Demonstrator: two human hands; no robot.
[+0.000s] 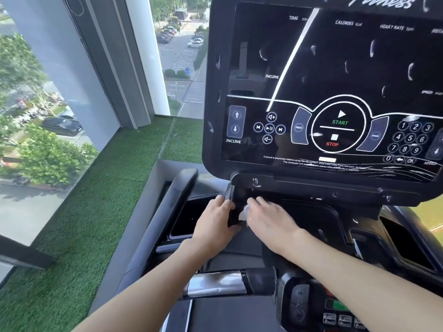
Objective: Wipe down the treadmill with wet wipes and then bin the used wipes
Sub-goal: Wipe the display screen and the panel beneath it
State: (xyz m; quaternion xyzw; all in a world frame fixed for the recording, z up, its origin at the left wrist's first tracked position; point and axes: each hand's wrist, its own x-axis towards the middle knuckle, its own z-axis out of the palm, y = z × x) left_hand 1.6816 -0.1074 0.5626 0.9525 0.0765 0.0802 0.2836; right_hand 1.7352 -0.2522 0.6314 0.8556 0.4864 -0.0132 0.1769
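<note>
Window (36,104): fills the left of the frame; trees, parked cars and a road are seen through it from high up.
Treadmill (311,216): takes up the right and lower middle of the frame, black throughout.
Console (335,68): upper right; dark screen, wet streaks and droplets noted across it; START, STOP, INCLINE and a number pad are printed on it.
Floor (96,224): green turf, lower left, between window and treadmill.
Handlebar (215,283): lower middle, with a silver grip plate.
Cup pocket (189,219): dark recess just left of the left hand.
Post (233,209): short black upright under the console's lower left corner, middle of the frame.
Left hand (215,221): fingers are curled round the post from its left side.
Right hand (271,219): fingers are laid fairly straight and close together over the wet wipe, palm down; the thumb's position cannot be told.
Wet wipe (243,213): white, crumpled, pressed against the right side of the post, showing between the two hands.
</note>
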